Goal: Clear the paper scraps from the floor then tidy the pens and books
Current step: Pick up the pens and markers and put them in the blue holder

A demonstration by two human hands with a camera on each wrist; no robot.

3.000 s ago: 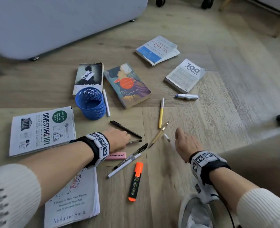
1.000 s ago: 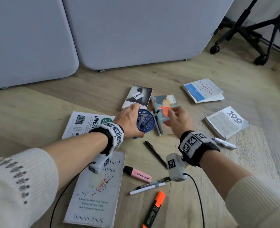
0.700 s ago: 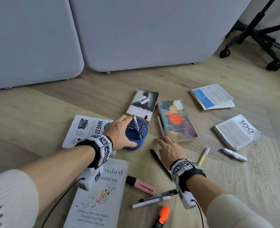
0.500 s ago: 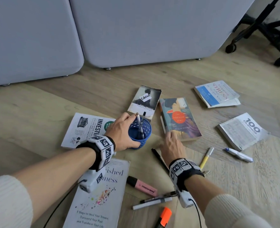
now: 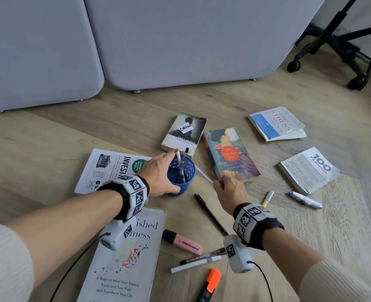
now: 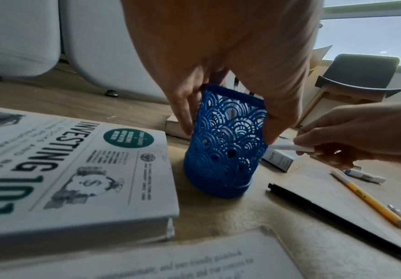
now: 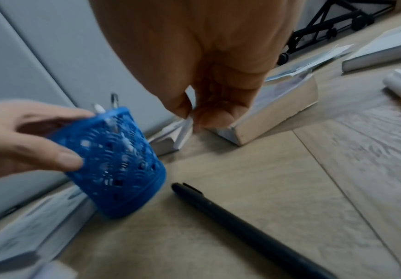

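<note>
My left hand [image 5: 159, 176] grips the blue lattice pen cup [image 5: 183, 180] on the floor, thumb on its near side. The cup [image 6: 225, 145] has two pens [image 5: 181, 162] standing in it. My right hand [image 5: 229, 189] pinches the near end of a thin white pen [image 5: 203, 175] between the cup and the "Teahouse Fire" book [image 5: 231, 156]. In the left wrist view the white pen [image 6: 290, 148] sits in my right fingertips [image 6: 307, 139]. A black pen [image 5: 210, 214] lies just below both hands.
Books lie around: Investing 101 [image 5: 110, 168], Wuthering Heights [image 5: 184, 132], a stress book [image 5: 276, 124], 100 Filipinos [image 5: 309, 168], a white book [image 5: 123, 260]. On the floor are a yellow pen [image 5: 267, 198], white marker [image 5: 305, 200], pink highlighter [image 5: 182, 241], orange highlighter [image 5: 210, 284]. Grey cushions stand behind.
My right hand left the cup, came down by the Teahouse Fire book and took hold of the white pen's end. My left hand has kept its grip on the cup.
</note>
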